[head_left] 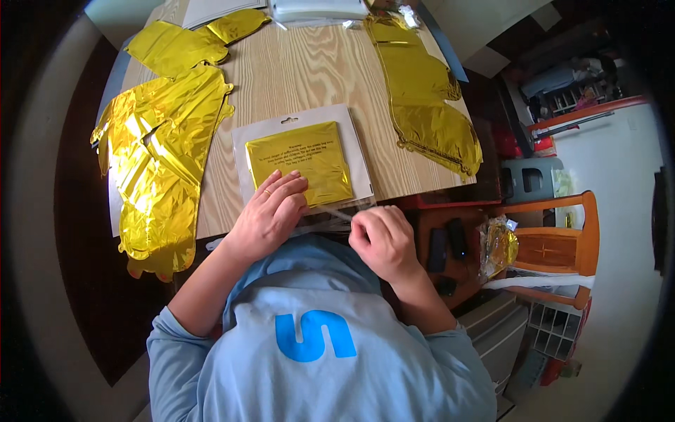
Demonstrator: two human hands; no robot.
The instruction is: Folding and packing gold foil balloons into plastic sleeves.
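Surface: pale wood-grain counter (pixel 309 70), seen from above, with dark floor to its left and a white wall at the right.

Room: an orange wooden chair (pixel 555 246) stands to the right of the counter, with a crumpled gold foil piece (pixel 498 247) just beside it and small dark objects on a low surface between.

On the counter: a large flat gold foil balloon (pixel 158 165) at the left edge, overhanging the near side; a smaller gold foil balloon (pixel 190 42) at the far left; a long gold foil balloon (pixel 425 98) along the right side; clear plastic sleeves (pixel 316 8) at the far edge.

Item in hand: a clear plastic packet with a folded gold foil sheet inside (pixel 302 162), lying at the near edge, centre.

Left hand (pixel 271 214): flat, fingers extended and loosely spread, resting on the packet's near left corner.

Right hand (pixel 383 235): curled nearly closed, fingertips pinching the clear flap at the packet's near edge.
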